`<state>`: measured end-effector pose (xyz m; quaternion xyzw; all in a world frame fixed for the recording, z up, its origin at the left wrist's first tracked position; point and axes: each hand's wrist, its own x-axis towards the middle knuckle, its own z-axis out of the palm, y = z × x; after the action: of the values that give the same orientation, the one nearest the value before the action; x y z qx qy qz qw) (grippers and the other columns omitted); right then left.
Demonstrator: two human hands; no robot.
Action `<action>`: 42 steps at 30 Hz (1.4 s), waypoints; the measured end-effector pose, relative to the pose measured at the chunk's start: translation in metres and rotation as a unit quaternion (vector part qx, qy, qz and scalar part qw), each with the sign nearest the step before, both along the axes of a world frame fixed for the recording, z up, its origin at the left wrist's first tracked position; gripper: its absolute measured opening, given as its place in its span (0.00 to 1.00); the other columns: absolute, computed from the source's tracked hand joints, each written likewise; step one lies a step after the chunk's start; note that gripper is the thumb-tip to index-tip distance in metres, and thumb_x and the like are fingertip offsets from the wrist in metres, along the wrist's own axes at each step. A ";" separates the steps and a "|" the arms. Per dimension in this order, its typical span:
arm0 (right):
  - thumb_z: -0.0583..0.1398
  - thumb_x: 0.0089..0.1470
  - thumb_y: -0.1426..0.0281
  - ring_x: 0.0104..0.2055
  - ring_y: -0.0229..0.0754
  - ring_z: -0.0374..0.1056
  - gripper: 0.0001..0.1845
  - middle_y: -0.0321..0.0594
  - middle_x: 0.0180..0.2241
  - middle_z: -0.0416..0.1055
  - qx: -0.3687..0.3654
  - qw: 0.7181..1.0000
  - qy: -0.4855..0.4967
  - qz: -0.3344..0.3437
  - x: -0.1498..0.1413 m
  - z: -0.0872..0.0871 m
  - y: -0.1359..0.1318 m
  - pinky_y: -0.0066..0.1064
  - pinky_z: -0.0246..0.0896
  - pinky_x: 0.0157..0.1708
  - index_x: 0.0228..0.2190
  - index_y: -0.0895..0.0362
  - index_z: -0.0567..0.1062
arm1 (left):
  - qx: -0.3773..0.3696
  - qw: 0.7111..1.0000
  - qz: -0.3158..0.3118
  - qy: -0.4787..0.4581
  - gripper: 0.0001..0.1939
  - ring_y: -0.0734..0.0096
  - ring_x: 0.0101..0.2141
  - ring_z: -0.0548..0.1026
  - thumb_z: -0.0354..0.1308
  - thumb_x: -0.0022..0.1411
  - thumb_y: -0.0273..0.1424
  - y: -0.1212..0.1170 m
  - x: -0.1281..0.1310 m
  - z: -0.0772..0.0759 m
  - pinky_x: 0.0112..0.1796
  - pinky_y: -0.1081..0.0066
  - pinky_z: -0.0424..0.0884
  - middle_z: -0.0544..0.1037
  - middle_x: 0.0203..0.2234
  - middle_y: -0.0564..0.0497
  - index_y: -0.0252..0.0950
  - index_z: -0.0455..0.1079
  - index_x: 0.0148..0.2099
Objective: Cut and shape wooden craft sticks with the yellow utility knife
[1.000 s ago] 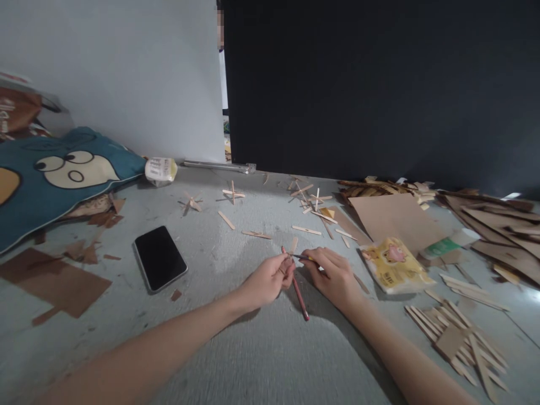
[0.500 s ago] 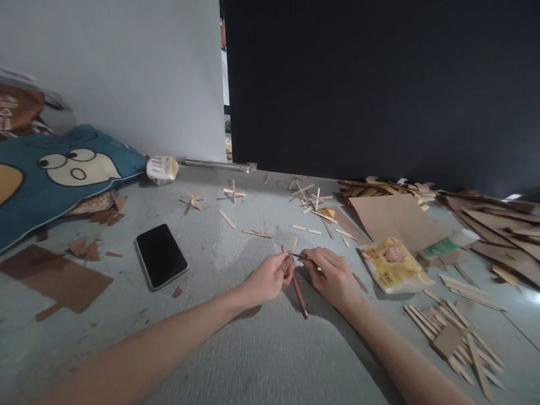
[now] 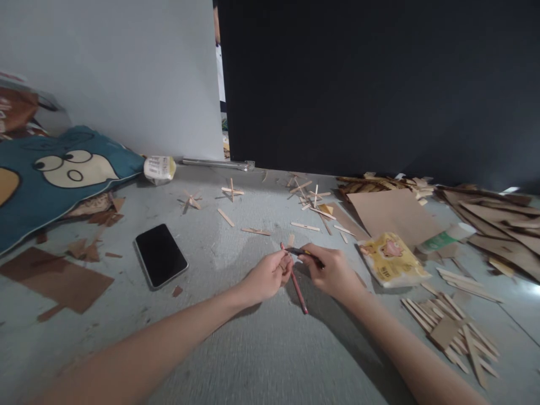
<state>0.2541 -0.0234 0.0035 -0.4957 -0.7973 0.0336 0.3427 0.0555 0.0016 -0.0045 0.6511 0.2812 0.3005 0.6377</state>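
Note:
My left hand (image 3: 268, 277) is closed in a pinch around a short wooden craft stick (image 3: 291, 240), whose pale end sticks out beyond the fingertips. A red pencil (image 3: 300, 293) runs beneath those fingers, its tip showing past them; whether the hand grips it too, I cannot tell. Wrapped round a slim utility knife (image 3: 300, 251) with a dark and yellow handle, my right hand (image 3: 331, 271) holds the blade end against the stick at the left fingertips. Both hands are low over the grey table (image 3: 236, 360).
A phone (image 3: 161, 256) lies to the left, near cardboard pieces (image 3: 54, 278) and a blue cushion (image 3: 76, 163). Loose sticks (image 3: 305, 226) and crossed-stick pieces (image 3: 232, 190) lie ahead. On the right are a yellow tissue pack (image 3: 392, 259), a stick pile (image 3: 451, 332) and cardboard scraps (image 3: 498, 236).
My right hand has turned and shifted, so more of the knife's handle shows, angled across the stick. The left hand stays nearly in place. The view has moved slightly.

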 end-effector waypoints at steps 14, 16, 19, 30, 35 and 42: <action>0.54 0.69 0.57 0.18 0.35 0.57 0.23 0.31 0.17 0.61 -0.104 0.979 0.177 0.019 -0.002 0.013 0.006 0.27 0.51 0.19 0.24 0.54 0.67 | -0.068 0.997 -0.026 -0.023 0.32 0.77 0.25 0.52 0.52 0.64 0.64 -0.003 0.001 0.004 0.27 0.74 0.51 0.56 0.26 0.60 0.39 0.57 0.39; 0.56 0.69 0.62 0.21 0.38 0.65 0.17 0.35 0.21 0.70 0.019 0.991 0.130 -0.015 0.001 0.009 0.005 0.29 0.59 0.23 0.28 0.54 0.72 | -0.091 0.995 -0.027 -0.030 0.32 0.77 0.24 0.51 0.54 0.62 0.64 -0.002 0.000 0.005 0.26 0.74 0.49 0.55 0.25 0.62 0.39 0.57 0.39; 0.57 0.69 0.70 0.28 0.42 0.73 0.10 0.41 0.28 0.78 0.138 0.989 0.054 -0.005 0.004 0.001 0.004 0.32 0.67 0.31 0.34 0.54 0.75 | -0.112 0.993 -0.024 -0.042 0.31 0.78 0.22 0.50 0.56 0.62 0.63 0.000 -0.001 0.005 0.26 0.73 0.48 0.54 0.23 0.63 0.39 0.58 0.38; 0.58 0.67 0.75 0.28 0.42 0.72 0.08 0.40 0.28 0.77 0.179 0.984 0.000 0.019 0.002 -0.007 0.005 0.33 0.65 0.31 0.37 0.54 0.75 | -0.097 0.992 -0.049 -0.067 0.28 0.78 0.20 0.50 0.54 0.67 0.59 0.004 0.000 0.005 0.25 0.72 0.46 0.53 0.20 0.63 0.39 0.57 0.34; 0.57 0.67 0.77 0.27 0.41 0.69 0.08 0.40 0.27 0.76 0.176 0.984 0.008 0.023 0.004 -0.008 0.003 0.32 0.64 0.30 0.36 0.54 0.74 | -0.089 0.992 -0.052 -0.071 0.30 0.78 0.21 0.50 0.55 0.65 0.61 0.003 -0.001 0.009 0.26 0.72 0.48 0.55 0.20 0.63 0.39 0.58 0.34; 0.57 0.67 0.76 0.27 0.42 0.71 0.08 0.40 0.28 0.77 0.185 0.982 -0.002 0.026 0.005 -0.010 0.003 0.33 0.64 0.31 0.37 0.54 0.75 | -0.090 0.994 -0.049 -0.045 0.31 0.77 0.22 0.50 0.54 0.63 0.64 0.002 -0.002 0.014 0.26 0.71 0.47 0.53 0.21 0.63 0.39 0.58 0.34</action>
<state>0.2589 -0.0202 -0.0064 -0.4033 -0.8027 -0.1063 0.4262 0.0539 0.0038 0.0092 0.5898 0.2459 0.2711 0.7198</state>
